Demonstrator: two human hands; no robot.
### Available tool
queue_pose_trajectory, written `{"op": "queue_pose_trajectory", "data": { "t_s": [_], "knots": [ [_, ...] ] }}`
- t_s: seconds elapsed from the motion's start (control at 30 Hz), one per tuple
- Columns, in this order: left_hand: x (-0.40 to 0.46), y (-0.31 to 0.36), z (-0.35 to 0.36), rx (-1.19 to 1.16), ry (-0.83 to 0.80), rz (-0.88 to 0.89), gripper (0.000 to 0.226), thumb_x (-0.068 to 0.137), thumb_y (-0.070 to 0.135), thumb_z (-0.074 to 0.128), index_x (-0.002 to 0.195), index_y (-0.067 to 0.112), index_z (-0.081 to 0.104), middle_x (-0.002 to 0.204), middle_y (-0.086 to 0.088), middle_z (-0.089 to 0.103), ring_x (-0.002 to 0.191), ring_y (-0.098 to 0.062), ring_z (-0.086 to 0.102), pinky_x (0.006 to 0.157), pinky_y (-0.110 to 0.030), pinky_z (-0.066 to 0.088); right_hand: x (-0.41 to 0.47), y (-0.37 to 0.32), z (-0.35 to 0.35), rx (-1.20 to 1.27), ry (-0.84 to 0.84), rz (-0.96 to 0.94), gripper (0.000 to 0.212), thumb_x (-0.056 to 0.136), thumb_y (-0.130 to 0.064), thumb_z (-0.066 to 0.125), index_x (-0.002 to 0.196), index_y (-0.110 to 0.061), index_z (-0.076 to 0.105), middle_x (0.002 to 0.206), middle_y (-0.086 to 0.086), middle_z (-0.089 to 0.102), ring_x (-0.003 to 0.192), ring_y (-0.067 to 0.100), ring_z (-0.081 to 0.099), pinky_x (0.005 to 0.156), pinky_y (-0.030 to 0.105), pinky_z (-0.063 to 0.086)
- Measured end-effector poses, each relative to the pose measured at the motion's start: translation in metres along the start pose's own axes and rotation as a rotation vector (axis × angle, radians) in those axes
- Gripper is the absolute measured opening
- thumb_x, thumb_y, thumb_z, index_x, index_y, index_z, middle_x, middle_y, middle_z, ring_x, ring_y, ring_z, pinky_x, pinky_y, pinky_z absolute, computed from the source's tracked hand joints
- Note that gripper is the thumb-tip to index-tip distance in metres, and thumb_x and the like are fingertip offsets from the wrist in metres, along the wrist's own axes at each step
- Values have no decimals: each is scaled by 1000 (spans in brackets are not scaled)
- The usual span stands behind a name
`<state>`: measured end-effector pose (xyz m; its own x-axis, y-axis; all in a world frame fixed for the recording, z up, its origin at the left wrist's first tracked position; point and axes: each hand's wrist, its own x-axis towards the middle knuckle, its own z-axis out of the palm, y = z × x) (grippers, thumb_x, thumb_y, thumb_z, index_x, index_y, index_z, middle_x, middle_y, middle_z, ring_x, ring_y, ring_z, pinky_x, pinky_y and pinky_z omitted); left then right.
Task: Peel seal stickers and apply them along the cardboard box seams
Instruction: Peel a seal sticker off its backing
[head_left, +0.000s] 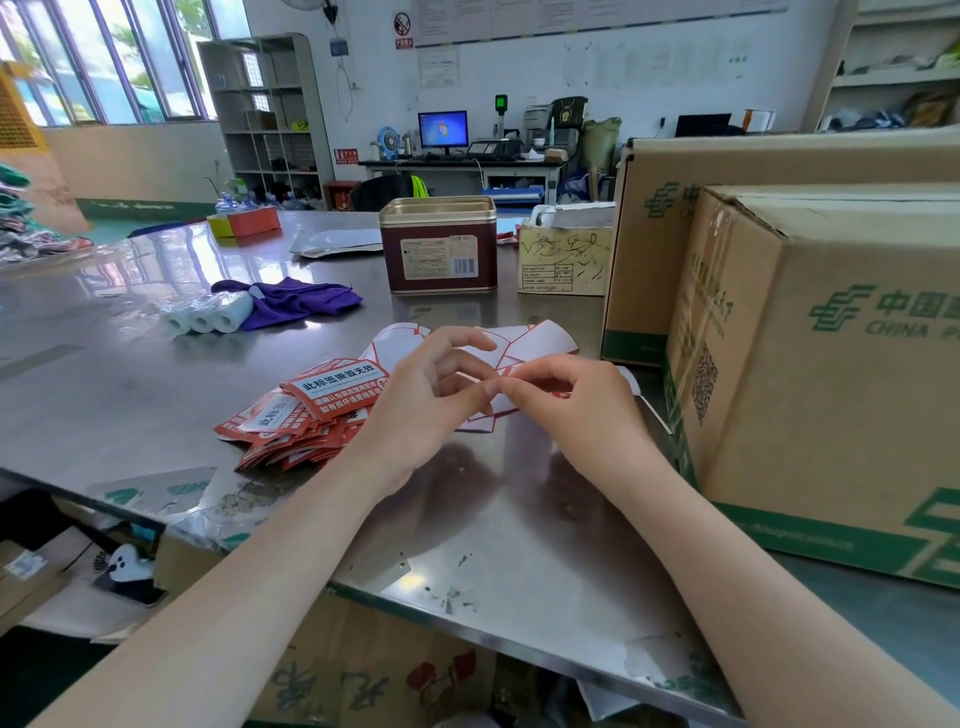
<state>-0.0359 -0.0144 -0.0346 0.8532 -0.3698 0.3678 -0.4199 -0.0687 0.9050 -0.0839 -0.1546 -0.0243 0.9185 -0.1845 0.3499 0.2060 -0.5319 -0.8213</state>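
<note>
A pile of red and white seal stickers (306, 410) lies on the steel table (130, 379). Behind my hands are white backing sheets (540, 338) with red outlines. My left hand (426, 400) and my right hand (566, 400) meet fingertip to fingertip above the table, pinching a small sticker piece between them; most of it is hidden by the fingers. A large cardboard box (831, 374) with green China Post print stands at the right, close to my right hand. A second cardboard box (675, 208) stands behind it.
A dark red tin (439, 247) and a small scribbled carton (563, 257) stand at mid table. Three white paper rolls (208, 314) and a purple cloth (296, 299) lie to the left. More cardboard sits under the table's front edge (467, 634).
</note>
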Motion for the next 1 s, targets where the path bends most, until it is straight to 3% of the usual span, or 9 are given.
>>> {"op": "queue_pose_trajectory", "data": {
  "t_s": [0.1, 0.3, 0.57, 0.67, 0.77, 0.87, 1.0],
  "knots": [
    [-1, 0, 0, -24, -13, 4, 19, 82, 4, 66, 90, 17, 55, 81, -3, 66, 67, -16, 59, 72, -30, 50, 1, 2, 0, -4, 12, 9, 13, 85, -23, 66, 92, -14, 73, 84, -5, 67, 85, 10, 62, 76, 20, 47],
    [-1, -1, 1, 24, -14, 12, 17, 82, 1, 66, 78, 12, 54, 78, 2, 63, 59, -12, 58, 64, -22, 50, 2, 3, 1, -42, 29, 11, 14, 88, -22, 61, 93, -15, 72, 83, -7, 64, 82, 9, 57, 70, 16, 43],
    [-1, -2, 1, 138, -8, 36, 35, 86, 0, 61, 76, 33, 70, 74, 16, 68, 59, -7, 54, 62, -19, 48, 4, 4, 1, -75, 48, 43, 19, 92, -23, 55, 99, -13, 71, 87, -5, 62, 86, 11, 56, 78, 26, 48],
    [-1, -2, 2, 160, 11, 17, 36, 84, -2, 59, 77, 31, 71, 72, 16, 69, 61, -4, 60, 64, -18, 50, 5, 3, 1, -42, 49, 77, 20, 93, -24, 53, 99, -13, 69, 88, -3, 62, 88, 15, 57, 82, 32, 49],
    [-1, 0, 3, 149, 75, -17, 22, 83, 3, 62, 79, 22, 73, 74, 10, 70, 67, -3, 65, 68, -14, 51, 7, 4, 1, 43, 61, 142, 16, 94, -24, 51, 93, -16, 65, 85, -2, 63, 87, 17, 59, 84, 34, 52],
    [0, 1, 3, 114, 145, -43, 6, 82, 17, 69, 78, 18, 73, 72, 5, 71, 65, 0, 63, 66, -10, 49, 9, 6, 0, 166, 71, 190, 16, 95, -23, 49, 89, -16, 62, 80, -5, 62, 86, 15, 62, 76, 31, 55],
    [3, -2, 3, 106, 222, -75, 8, 76, 18, 76, 74, 11, 72, 67, 4, 68, 60, -2, 58, 63, -13, 46, 8, 5, 2, 271, 12, 226, 18, 98, -21, 43, 84, -21, 55, 85, -7, 61, 83, 8, 64, 62, 25, 55]
  ]
}}
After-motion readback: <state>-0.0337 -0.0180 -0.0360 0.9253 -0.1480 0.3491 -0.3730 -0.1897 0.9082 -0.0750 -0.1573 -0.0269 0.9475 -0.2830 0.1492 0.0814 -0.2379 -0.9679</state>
